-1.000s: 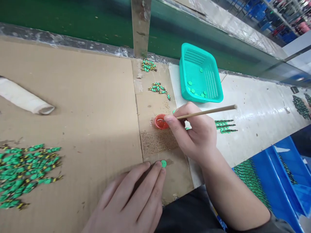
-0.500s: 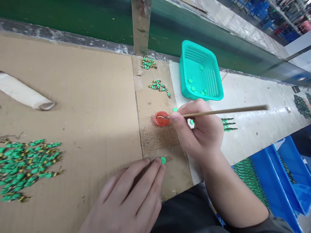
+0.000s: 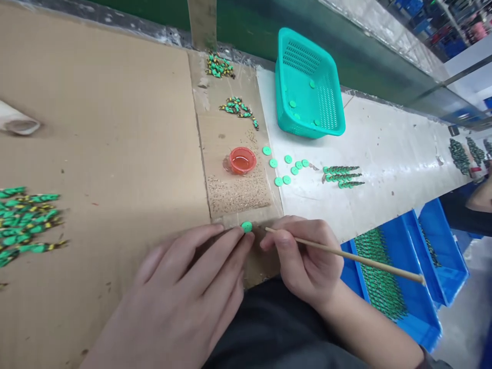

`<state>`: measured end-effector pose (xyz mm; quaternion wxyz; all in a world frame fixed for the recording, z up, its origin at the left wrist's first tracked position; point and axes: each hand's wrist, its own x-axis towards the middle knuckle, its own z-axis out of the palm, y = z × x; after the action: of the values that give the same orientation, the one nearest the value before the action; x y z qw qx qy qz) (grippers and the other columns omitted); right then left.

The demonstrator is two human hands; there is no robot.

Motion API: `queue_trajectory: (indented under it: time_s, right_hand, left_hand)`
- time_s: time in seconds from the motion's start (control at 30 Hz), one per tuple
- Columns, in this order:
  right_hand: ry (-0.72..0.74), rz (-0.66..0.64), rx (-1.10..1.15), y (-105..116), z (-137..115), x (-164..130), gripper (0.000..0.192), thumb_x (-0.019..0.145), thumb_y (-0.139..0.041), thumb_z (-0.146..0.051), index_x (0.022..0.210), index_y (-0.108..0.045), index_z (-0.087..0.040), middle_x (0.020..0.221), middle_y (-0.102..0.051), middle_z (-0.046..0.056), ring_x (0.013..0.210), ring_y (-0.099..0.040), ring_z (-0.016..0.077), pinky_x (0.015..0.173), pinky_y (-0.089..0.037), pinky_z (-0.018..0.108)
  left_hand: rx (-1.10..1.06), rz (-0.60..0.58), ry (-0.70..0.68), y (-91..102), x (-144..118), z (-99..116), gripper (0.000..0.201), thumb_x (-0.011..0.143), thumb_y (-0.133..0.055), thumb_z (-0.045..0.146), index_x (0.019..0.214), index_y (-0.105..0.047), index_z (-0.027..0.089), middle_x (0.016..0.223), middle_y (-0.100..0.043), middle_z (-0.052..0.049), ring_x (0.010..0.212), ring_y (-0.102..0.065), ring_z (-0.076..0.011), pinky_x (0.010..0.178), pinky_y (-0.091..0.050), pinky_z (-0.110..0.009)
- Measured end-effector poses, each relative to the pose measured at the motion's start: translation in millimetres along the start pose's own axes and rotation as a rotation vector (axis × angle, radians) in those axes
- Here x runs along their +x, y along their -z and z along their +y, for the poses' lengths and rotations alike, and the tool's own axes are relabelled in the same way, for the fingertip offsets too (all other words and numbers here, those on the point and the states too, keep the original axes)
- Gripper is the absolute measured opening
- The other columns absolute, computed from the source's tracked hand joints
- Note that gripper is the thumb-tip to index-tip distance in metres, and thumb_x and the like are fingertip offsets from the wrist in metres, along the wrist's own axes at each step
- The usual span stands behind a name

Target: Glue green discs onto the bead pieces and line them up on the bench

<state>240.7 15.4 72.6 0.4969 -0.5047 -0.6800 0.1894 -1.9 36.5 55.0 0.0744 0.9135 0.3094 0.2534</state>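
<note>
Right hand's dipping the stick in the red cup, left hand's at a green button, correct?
Not quite: in the head view the right hand holds the stick outside the red cup, its tip near the green button; the left hand is indeed there.

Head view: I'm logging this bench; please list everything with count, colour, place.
Table: one, brown and white, central
Panel: one, green, back
Basket: one, teal, far side
Cup: one, red, centre
Buttons: over ten, green, basket and table
Piles: several, greenish, left, back and right
Rows: three, greenish, on table
Specks: many, brown, beside cup
Roll: one, white, left edge
Bins: at least two, blue, lower right
Stick: one, tan, in right hand
Co-worker's sleeve: one, dark, right edge
Left hand: one, at a button
Right hand: one, around stick
</note>
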Motion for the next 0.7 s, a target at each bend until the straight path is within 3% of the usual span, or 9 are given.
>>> queue_trajectory:
  time_s: [0.2, 0.47, 0.7]
  right_hand:
    - [0.06, -0.105, -0.062, 3.1, -2.8, 5.5, 0.015, 0.117, -0.075, -0.016, 0.116, -0.068, -0.029, 0.09, -0.085, 0.002, 0.077, -0.086, 0.0216, 0.068, -0.075, 0.035]
    - [0.084, -0.119, -0.04, 2.8, 0.1, 9.1, 0.017, 0.115, -0.076, -0.012, 0.118, -0.069, -0.028, 0.093, -0.087, 0.003, 0.08, -0.087, 0.0215, 0.07, -0.077, 0.034]
    - [0.048, -0.135, -0.036, 3.5, -1.3, 7.7, 0.017, 0.115, -0.077, -0.013, 0.12, -0.071, -0.028, 0.094, -0.086, 0.003, 0.078, -0.085, 0.0213, 0.068, -0.077, 0.035]
  left_hand:
    - [0.027, -0.012, -0.014, 0.7, 0.9, 0.2, 0.033, 0.122, -0.057, 0.026, 0.136, -0.087, 0.021, 0.152, -0.084, -0.012, 0.142, -0.07, -0.0393, 0.111, -0.053, -0.059]
    - [0.053, -0.044, -0.008, -1.8, -0.7, 1.1, 0.037, 0.121, -0.051, 0.026, 0.13, -0.087, 0.027, 0.158, -0.082, -0.007, 0.146, -0.068, -0.0378, 0.11, -0.054, -0.061]
    - [0.051, -0.041, -0.006, -0.8, -1.8, 1.6, 0.038, 0.119, -0.054, 0.023, 0.14, -0.085, 0.024, 0.16, -0.082, -0.008, 0.148, -0.069, -0.039, 0.111, -0.055, -0.06]
